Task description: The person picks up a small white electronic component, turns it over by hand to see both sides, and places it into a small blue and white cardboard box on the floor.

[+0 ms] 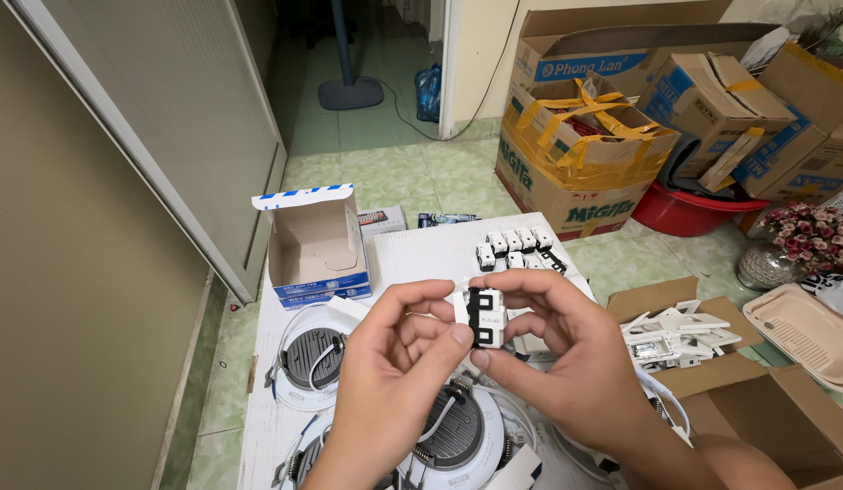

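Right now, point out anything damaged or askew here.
The yellow-taped carton in the stack has torn, loose tape and gaping flaps. The small white module, held between the left hand and right hand, looks intact.

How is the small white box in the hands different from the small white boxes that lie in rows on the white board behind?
The held box is up in the air, pinched between the left hand and the right hand; the boxes in rows lie on the white board, untouched. The held one stands alone; the others sit side by side. All look like the same white part with black marks.
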